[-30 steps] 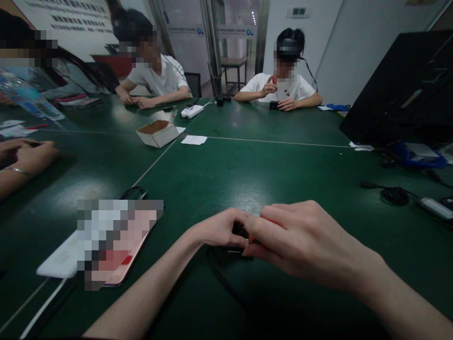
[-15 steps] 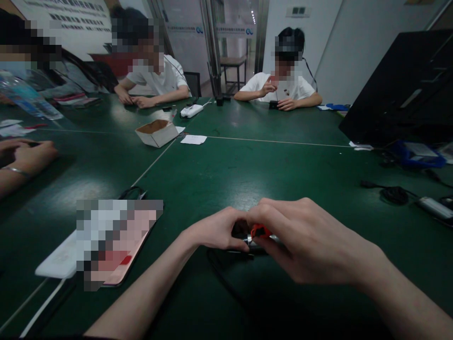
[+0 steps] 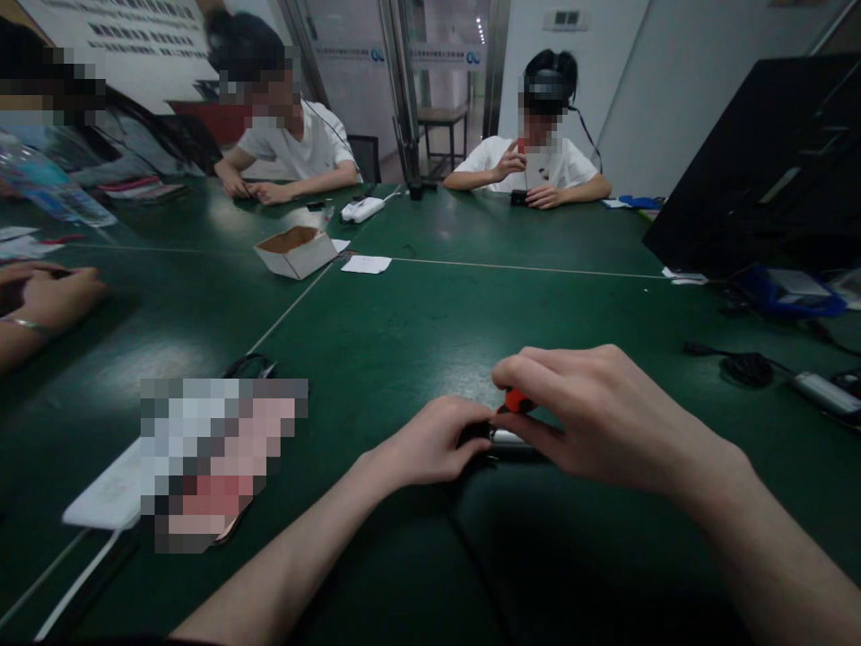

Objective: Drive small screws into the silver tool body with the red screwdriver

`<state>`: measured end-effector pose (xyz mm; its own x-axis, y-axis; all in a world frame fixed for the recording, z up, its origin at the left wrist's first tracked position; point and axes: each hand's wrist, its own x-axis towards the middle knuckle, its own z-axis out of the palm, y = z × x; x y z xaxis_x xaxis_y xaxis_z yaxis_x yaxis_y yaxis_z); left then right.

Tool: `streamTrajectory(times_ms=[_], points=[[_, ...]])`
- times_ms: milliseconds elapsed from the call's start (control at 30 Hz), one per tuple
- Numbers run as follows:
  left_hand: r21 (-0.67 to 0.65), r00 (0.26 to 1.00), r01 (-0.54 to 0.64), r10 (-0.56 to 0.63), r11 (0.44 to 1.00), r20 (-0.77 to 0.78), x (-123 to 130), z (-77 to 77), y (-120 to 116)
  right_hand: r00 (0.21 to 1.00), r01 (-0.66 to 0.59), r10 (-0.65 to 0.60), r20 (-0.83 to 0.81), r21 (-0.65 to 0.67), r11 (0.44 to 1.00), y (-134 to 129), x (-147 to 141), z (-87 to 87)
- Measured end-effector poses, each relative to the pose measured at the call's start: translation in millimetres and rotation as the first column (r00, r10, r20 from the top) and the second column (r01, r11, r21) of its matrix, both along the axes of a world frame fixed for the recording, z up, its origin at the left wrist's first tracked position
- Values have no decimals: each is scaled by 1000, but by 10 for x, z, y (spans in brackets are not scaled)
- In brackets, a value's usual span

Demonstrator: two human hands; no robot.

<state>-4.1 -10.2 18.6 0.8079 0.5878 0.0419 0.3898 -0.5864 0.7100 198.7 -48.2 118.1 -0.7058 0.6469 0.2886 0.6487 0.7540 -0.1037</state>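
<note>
My right hand (image 3: 605, 417) is pinched around a red-and-black screwdriver (image 3: 519, 400), whose handle shows between thumb and fingers. Its tip is hidden. Right below lies a small silver-and-black device (image 3: 511, 439) on the green table (image 3: 578, 314), partly covered by both hands. My left hand (image 3: 440, 440) has thumb and fingers closed on the left end of this device. A dark cable (image 3: 471, 547) runs from near the device toward me, dim in the shadow.
On the left lie a white power bank-like slab (image 3: 108, 489) and a pink phone (image 3: 235, 484). Farther off are an open box (image 3: 296, 254), paper (image 3: 365, 264) and a white power strip (image 3: 361, 209). A black monitor (image 3: 760, 170) and cables (image 3: 746, 368) stand right. Several people sit around.
My right hand has lifted and turned a little, with the screwdriver now higher and more upright. My left hand has shifted slightly right along with the device.
</note>
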Motion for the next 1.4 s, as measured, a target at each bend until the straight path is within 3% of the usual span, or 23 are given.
streamTrajectory(times_ms=[200,467,767,967,1167,1400], points=[[113,998,-57,52,992,46,29,-67,-13,1000,10,-10,-14,-7,1000,15,2,7],[118,993,-97,89,988,74,62,-155,-28,999,2,-5,-53,-65,998,15,5,-4],[241,991,-102,77,965,109,66,-236,-14,1000,13,-15,14,94,995,28,9,-18],[383,987,-102,46,918,153,83,-236,-16,998,-5,3,-55,-31,1000,19,8,4],[367,987,-76,19,927,157,72,-232,-9,997,23,-21,-68,35,999,39,19,-46],[322,985,-72,17,944,170,61,-242,16,997,46,-56,56,166,985,76,32,-19]])
